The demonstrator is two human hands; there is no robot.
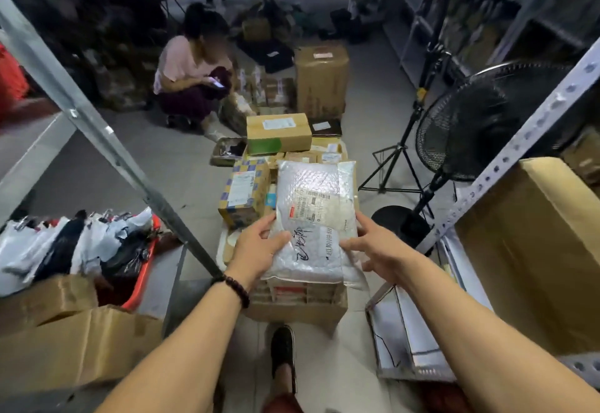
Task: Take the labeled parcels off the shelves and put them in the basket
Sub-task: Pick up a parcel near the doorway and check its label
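Observation:
A white bubble-wrap parcel (313, 217) with a printed label and black handwriting is held flat between both my hands. My left hand (258, 247) grips its left edge, thumb on top. My right hand (373, 243) holds its right edge, thumb lying on top. The parcel hovers over a pile of labeled cardboard boxes (279, 135) on the floor ahead of me. A brown box (295, 310) sits directly beneath the parcel. No basket can be made out among the pile.
Metal shelf posts slant at left (107, 133) and right (506, 152). A large carton (539, 250) fills the right shelf; bagged parcels in a red crate (143, 269) lie left. A black fan (470, 126) and tripod (399, 149) stand right. A person (191, 71) crouches beyond.

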